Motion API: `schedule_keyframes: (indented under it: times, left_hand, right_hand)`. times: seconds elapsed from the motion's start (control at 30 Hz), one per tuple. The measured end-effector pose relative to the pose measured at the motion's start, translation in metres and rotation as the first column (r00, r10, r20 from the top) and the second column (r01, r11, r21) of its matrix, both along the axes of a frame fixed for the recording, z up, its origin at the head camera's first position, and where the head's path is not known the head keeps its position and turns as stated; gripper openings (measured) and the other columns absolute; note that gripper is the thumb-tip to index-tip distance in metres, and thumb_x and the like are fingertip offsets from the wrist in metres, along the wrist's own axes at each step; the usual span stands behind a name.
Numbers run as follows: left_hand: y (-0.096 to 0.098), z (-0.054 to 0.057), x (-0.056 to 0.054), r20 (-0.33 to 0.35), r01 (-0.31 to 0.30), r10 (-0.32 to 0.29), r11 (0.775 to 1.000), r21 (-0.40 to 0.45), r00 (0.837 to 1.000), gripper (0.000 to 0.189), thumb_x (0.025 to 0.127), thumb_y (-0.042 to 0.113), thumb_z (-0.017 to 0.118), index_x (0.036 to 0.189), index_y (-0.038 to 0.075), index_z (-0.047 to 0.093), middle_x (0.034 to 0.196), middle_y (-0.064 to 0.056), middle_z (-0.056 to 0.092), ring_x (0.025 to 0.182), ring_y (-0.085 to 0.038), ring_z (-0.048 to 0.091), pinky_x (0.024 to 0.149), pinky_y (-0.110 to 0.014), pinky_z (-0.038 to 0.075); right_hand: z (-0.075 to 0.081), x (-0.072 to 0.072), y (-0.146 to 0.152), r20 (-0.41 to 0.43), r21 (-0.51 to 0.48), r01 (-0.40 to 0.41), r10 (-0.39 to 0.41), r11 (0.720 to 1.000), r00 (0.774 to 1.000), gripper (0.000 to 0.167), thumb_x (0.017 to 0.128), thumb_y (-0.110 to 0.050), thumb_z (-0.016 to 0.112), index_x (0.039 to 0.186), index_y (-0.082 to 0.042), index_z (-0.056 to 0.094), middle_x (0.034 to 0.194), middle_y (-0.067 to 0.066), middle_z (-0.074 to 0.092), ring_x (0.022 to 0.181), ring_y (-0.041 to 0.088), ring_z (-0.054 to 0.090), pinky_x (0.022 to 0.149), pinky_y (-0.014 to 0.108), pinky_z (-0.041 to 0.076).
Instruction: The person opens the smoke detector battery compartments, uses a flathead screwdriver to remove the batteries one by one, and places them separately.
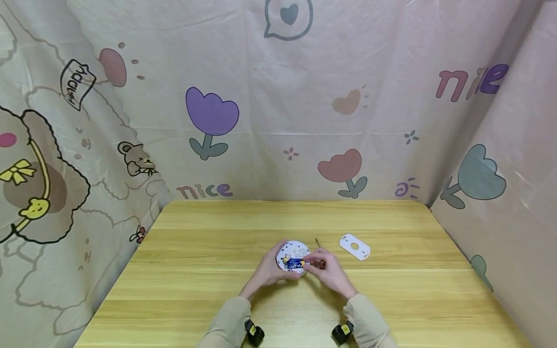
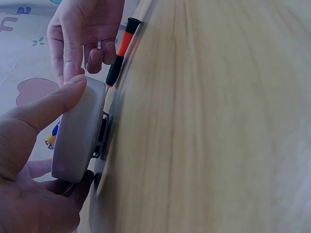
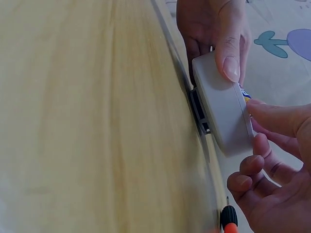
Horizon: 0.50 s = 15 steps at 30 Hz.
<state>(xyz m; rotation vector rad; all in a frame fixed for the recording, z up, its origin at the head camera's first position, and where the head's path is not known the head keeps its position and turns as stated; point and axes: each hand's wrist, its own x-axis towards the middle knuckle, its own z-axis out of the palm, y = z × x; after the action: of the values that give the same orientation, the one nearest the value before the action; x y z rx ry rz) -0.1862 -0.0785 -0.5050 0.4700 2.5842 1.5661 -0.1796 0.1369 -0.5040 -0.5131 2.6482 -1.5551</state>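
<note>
A round white plastic device is held between my hands, its marked face turned up in the head view. My left hand grips it from the left, thumb along the near edge and fingers round the far side. Blue-and-yellow batteries lie across the face. At their right end, my right hand pinches a battery between thumb and fingertips; its other fingers are curled. The wrist views show the smooth side wall and a dark bracket on the underside. The pinched battery end is mostly hidden by fingers.
A screwdriver with an orange-and-black handle lies on the wooden table just beyond my right hand. Farther right is a flat white plate with a round central hole. Printed curtains stand behind and at both sides.
</note>
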Motion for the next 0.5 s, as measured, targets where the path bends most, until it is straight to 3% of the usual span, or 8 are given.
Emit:
schedule_keyframes:
  times: [0.5]
  left_hand:
    - [0.0001,0.002,0.0008,0.001,0.0,0.0,1.0,0.01,1.0,0.111,0.067,0.019,0.094,0.153,-0.006,0.03,0.149,-0.033,0.045,0.135,-0.049,0.048,0.114,-0.066,0.038]
  right_hand:
    - [0.0016,0.0009,-0.002,-0.021,-0.003,0.016,-0.016,1.0,1.0,0.015,0.087,-0.012,0.076,0.101,-0.008,0.075,0.101,0.006,0.068,0.078,0.004,0.053,0.067,0.015,0.046]
